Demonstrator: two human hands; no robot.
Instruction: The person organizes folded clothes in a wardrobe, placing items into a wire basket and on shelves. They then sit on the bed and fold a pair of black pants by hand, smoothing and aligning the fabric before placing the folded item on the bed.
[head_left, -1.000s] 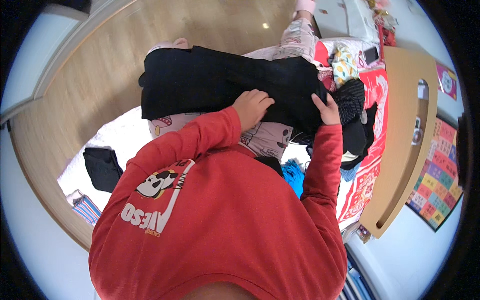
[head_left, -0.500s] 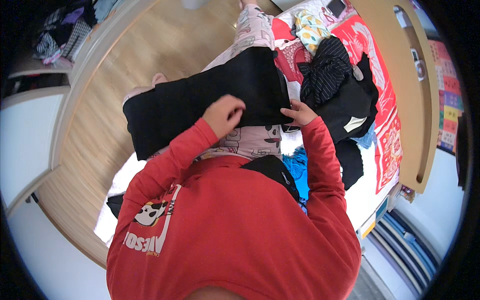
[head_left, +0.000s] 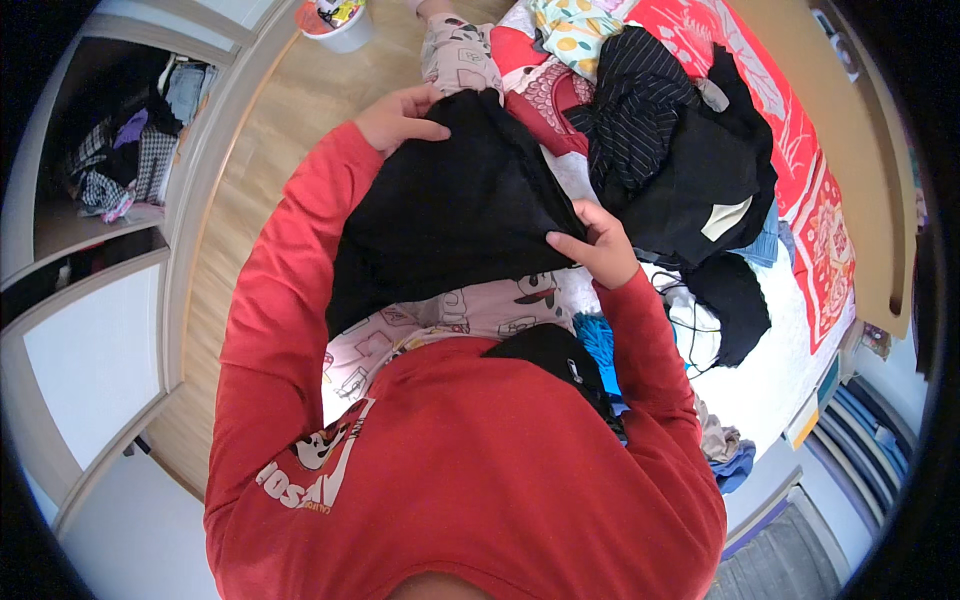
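Across my lap lies a folded black garment [head_left: 450, 200], its exact kind unclear. My left hand [head_left: 405, 122] grips its far edge, with the thumb on top and the fingers partly under the cloth. At the garment's right edge, my right hand [head_left: 603, 245] pinches the fabric between thumb and fingers. The left end of the cloth hangs down beside my left forearm. Under it show my pink printed trousers [head_left: 365, 350].
On the bed to the right are a striped dark garment [head_left: 645, 110], a black garment with a pale label [head_left: 690, 190] and a red patterned cover [head_left: 820, 230]. A white bin [head_left: 345, 38] stands on the wooden floor [head_left: 285, 140]. Clothes fill an open wardrobe [head_left: 130, 150] at left.
My left hand has moved from above the cloth to its far edge and taken hold. The garment's left part has swung inward and the cloth looks shorter. My right hand stays at the right edge.
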